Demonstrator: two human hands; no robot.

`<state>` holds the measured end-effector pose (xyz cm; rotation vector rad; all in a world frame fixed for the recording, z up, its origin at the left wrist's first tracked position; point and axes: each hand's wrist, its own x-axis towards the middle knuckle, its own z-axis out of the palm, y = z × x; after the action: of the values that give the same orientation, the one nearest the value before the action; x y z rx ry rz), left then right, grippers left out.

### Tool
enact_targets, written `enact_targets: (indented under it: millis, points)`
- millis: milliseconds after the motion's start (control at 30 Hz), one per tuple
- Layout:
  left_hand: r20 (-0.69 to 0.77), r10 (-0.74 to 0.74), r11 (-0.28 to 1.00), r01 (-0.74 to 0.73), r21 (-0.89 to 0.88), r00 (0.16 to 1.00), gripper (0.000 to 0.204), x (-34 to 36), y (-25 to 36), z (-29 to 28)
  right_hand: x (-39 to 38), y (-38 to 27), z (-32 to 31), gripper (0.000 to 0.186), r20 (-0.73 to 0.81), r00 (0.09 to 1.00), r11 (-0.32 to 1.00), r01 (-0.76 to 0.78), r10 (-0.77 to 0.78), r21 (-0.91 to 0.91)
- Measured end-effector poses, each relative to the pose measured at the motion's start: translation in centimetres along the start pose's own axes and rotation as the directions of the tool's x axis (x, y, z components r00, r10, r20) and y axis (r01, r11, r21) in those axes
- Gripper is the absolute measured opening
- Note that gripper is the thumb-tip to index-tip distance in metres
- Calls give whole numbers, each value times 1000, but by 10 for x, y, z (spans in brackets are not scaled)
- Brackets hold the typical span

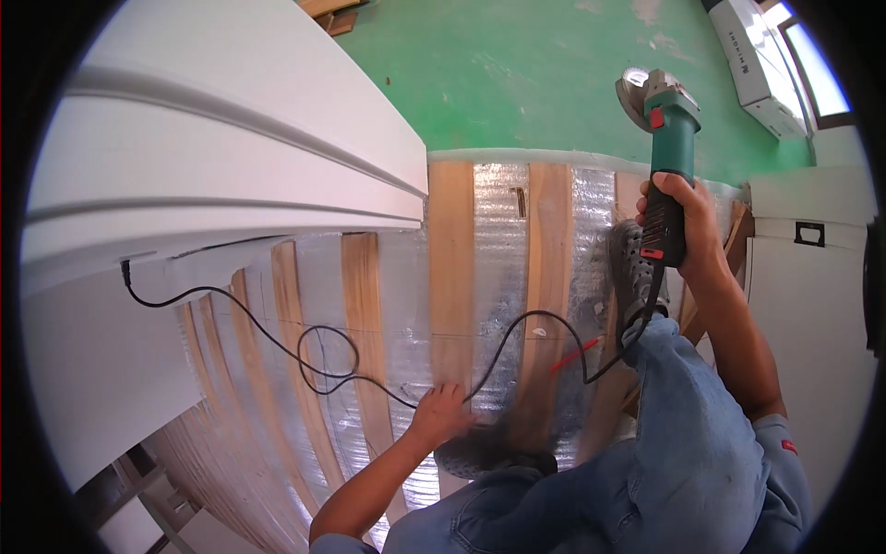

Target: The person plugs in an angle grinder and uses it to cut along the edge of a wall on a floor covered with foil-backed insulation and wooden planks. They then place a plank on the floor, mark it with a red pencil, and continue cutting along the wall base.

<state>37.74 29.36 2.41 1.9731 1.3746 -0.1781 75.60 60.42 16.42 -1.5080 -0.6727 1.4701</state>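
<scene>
My right hand (688, 208) is closed around the black rear body of a green and black angle grinder (674, 138). The grinder is raised above the slatted floor, its guard and disc end pointing away from me. From its rear a black power cord (544, 314) runs down and loops leftward across the slats. My left hand (441, 414) is low, palm down over a wooden slat (452, 277), fingers stretched forward. The cord passes beneath it; whether it touches the cord is hard to tell. A red pencil-like stick (574, 355) lies near the cord.
Wooden slats alternate with silver foil underlay (498, 240). White panelling (231, 157) stands at left, with the cord plugged in below it. Beyond the slats is green floor (517, 83), with a long white box (757, 65) at far right. My grey shoes (629, 263) rest among the slats.
</scene>
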Motion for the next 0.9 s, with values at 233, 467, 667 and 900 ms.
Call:
enact_targets:
  millis: [233, 467, 667, 900]
  points:
    - [-281, 65, 986, -19, 165, 957, 14, -37, -34, 72, -108, -18, 27, 32, -18, 994, 985, -106, 110, 139]
    - [-64, -270, 959, 262, -107, 961, 21, -162, -122, 12, -221, -14, 15, 29, 29, 987, 931, -138, 157, -338]
    - [854, -150, 955, -150, 255, 498, 27, -262, -234, 66, -253, 49, 23, 36, 202, 959, 887, -90, 200, -452]
    - [149, -267, 664, 294, -687, 952, 43, -109, -51, -5, -214, 168, 54, 56, 258, 933, 672, 23, 252, -740]
